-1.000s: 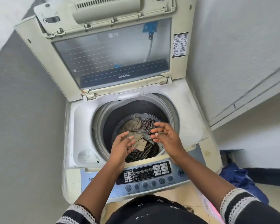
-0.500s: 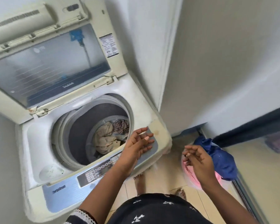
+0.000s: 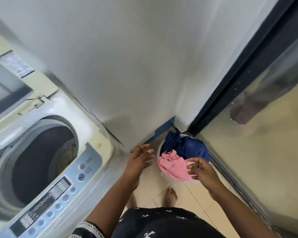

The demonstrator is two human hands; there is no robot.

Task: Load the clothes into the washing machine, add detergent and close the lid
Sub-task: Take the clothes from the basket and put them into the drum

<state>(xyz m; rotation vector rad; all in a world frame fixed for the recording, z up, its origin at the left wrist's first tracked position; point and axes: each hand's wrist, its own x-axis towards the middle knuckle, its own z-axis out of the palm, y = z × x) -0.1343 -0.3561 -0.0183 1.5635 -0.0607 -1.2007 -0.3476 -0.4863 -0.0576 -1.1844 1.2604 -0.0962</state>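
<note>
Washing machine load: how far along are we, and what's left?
Partly loaded: some fabric shows dimly in the drum of the washing machine. In hand: both the left hand and right hand reach, empty, toward the basin on the floor, which holds a pink garment and a blue garment. Left: load those, add detergent, close the raised lid.

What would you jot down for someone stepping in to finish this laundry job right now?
Left hand: open, empty, hovering beside the basin.
Right hand: open, fingers spread just above the pink cloth; not gripping yet.
Basin sits on the floor by the wall corner, holding the pink cloth and a dark blue garment.
Washing machine is to the left, its lid up.
Done: some clothes seem to lie in the drum, blurred.
Left: move the basin's clothes over, add detergent (none in view), close the lid.
</note>
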